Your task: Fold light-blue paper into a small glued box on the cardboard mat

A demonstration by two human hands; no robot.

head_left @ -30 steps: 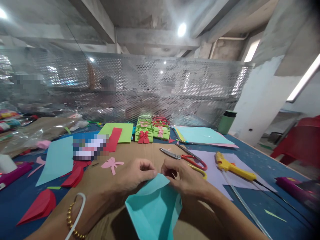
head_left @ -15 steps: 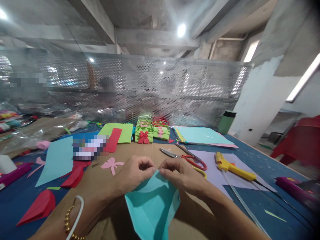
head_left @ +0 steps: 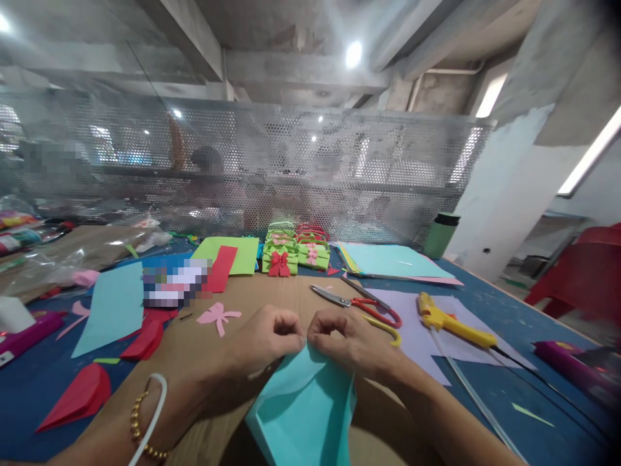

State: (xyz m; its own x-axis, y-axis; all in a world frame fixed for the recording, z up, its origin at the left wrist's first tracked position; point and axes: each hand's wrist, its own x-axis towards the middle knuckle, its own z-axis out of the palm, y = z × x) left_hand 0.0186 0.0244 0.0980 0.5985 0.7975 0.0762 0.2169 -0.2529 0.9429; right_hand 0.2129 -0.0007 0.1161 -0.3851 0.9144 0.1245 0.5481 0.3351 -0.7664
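Note:
A folded turquoise paper piece (head_left: 305,408), open like a pocket, hangs over the brown cardboard at the front centre. My left hand (head_left: 272,336) pinches its upper edge between thumb and fingers. Right beside it, my right hand (head_left: 344,340) pinches the same edge, the two sets of fingertips nearly touching. Just beyond my right hand lie red-handled scissors (head_left: 354,303) and a second pair with a yellow handle (head_left: 385,328). A pink paper bow (head_left: 218,317) rests on the cardboard left of my left hand.
Small green paper bags (head_left: 280,259) with bows stand at the back centre. A yellow glue gun (head_left: 451,327) lies on lilac paper (head_left: 504,356) at right. Red folded papers (head_left: 80,395) and a light blue sheet (head_left: 111,307) lie left; stacked sheets (head_left: 398,262) lie back right.
The turquoise paper has shifted slightly right and down at its top edge, its pocket tilting a little. Both hands keep their pinch, fingertips slightly lower.

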